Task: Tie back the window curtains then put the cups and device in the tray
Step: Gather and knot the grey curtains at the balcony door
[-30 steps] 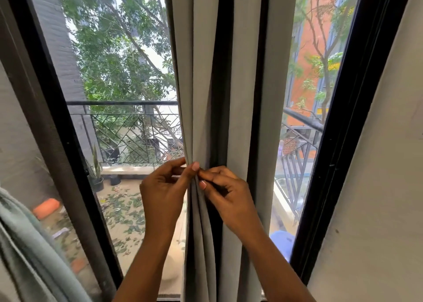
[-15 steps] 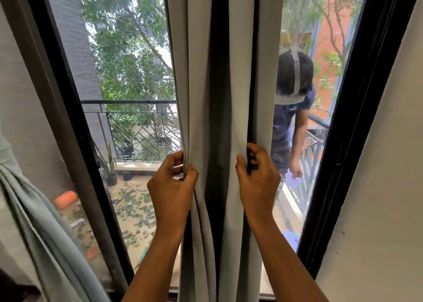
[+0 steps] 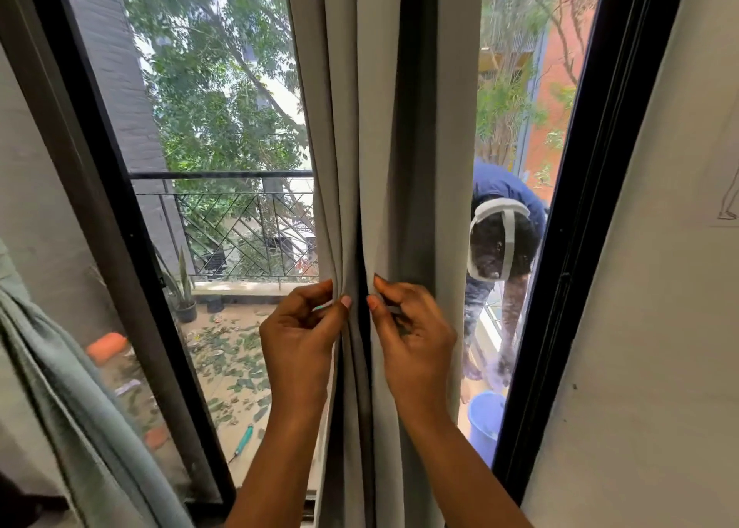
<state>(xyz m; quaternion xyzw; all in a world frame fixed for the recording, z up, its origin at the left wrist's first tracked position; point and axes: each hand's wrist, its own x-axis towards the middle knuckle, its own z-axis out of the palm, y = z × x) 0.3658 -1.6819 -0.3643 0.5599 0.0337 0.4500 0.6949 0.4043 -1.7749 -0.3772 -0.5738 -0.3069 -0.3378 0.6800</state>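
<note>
A grey curtain hangs gathered in folds down the middle of the window. My left hand pinches a fold on its left side between thumb and fingers. My right hand pinches a fold just to the right, with a dark gap in the cloth between the two thumbs. A second greenish curtain hangs bunched at the lower left. No cups, device or tray are in view.
The black window frame runs along the right, with a pale wall beside it. Outside on the balcony a person bends over a blue bucket. A railing and potted plant stand at the left.
My right hand has come back left from the curtain's right edge, so both hands now pinch folds close together. The person outside has bent down lower.
</note>
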